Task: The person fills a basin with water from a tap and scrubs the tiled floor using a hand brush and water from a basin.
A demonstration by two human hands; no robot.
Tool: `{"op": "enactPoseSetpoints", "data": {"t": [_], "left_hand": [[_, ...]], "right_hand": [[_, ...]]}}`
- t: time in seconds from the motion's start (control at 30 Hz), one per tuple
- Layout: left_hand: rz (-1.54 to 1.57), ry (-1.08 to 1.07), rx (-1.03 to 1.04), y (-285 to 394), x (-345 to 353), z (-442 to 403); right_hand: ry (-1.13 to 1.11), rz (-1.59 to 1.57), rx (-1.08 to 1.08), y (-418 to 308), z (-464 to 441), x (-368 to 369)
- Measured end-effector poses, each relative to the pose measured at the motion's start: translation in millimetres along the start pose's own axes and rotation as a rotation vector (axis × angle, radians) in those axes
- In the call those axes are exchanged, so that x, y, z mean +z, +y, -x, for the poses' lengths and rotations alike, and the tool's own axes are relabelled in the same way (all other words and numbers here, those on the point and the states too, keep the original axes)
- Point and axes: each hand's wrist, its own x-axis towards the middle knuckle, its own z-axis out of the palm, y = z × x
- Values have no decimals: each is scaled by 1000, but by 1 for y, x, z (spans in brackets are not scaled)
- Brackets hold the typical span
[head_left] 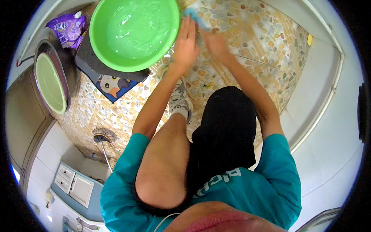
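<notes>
A bright green basin (pixel 135 68) with clear, rippling water stands at the top left of centre. Just right of its rim is my left hand (pixel 186 46), fingers extended and close together, pointing up the view. Its fingertips reach a small blue item (pixel 190 14), blurred, which looks like a cloth or brush. My right hand (pixel 215 44) is close by on the right, smeared by motion, near the lower end of that blue item. Whether the right fingers hold it cannot be made out.
A purple packet (pixel 68 29) lies left of the basin, above stacked basins (pixel 51 83). A cat-patterned mat (pixel 113 86) is partly under the green basin. A brush-headed mop (pixel 102 137) stands lower left. White pipes (pixel 333 91) run along the right wall.
</notes>
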Motion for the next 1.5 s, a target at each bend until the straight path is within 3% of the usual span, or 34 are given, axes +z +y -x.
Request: {"op": "enactPoseSetpoints", "data": {"t": [0.07, 0.1, 0.13, 0.23, 0.3, 0.4, 0.43, 0.5, 0.53, 0.6, 0.67, 0.73, 0.77, 0.83, 0.9, 0.97, 1.1, 1.17, 1.27, 1.3, 1.33, 1.4, 1.47, 1.5], "left_hand": [[2, 42, -4, -6, 7, -5], [9, 37, 5, -5, 8, -6], [0, -8, -13, -4, 7, -6], [-70, -62, 1, -6, 3, -10], [-114, -74, 45, -6, 5, -10], [-135, -137, 95, -13, 21, -4], [-156, -170, 116, -13, 22, 1], [-177, -217, 139, -11, 25, 8], [-161, -207, 122, -10, 24, 10], [-137, -208, 108, -7, 25, 16], [-139, -243, 139, -14, 32, 20], [-149, -252, 174, -19, 40, 28], [-167, -259, 199, -23, 43, 32], [-201, -260, 214, -21, 42, 35], [-239, -264, 227, -17, 39, 38], [-216, -272, 193, -10, 37, 33], [-262, -290, 195, -13, 42, 34], [-291, -251, 250, -17, 43, 33], [-239, -289, 186, -7, 37, 33], [-243, -278, 186, -9, 38, 34], [-247, -247, 198, -13, 44, 34], [-242, -219, 216, -12, 48, 34], [-254, -256, 194, -13, 45, 32], [-257, -252, 194, -13, 43, 30]], "right_hand": [[91, 35, -350, -8, 3, -1], [95, 42, -339, -1, -11, -19], [30, 14, -106, 10, -33, -38], [-5, -144, 228, 19, -41, -39], [-93, 110, -7, 8, -2, -14], [-89, 57, -114, 24, 36, -33], [-86, 59, -102, 34, 29, -50], [-77, 63, 325, 64, 5, -79], [107, -29, 223, 74, 16, -63], [88, -120, 136, 50, 73, -25], [88, -197, 47, 36, 98, -32], [-500, 97, 227, 35, 102, -56], [-499, 93, 237, 44, 91, -66], [-31, -61, 410, 69, 60, -83], [8, -182, 420, 50, 84, -65], [138, 70, 102, 34, 131, -19], [36, 62, 62, 42, 131, -46], [-160, -56, 490, 66, 86, -84], [-161, -216, 593, 46, 95, -70], [-157, -213, 582, 37, 111, -56], [-36, -20, 345, 29, 139, -32], [81, 179, 114, 30, 148, -30], [-133, -2, 296, 41, 117, -59], [-130, -2, 291, 48, 98, -67]]}}
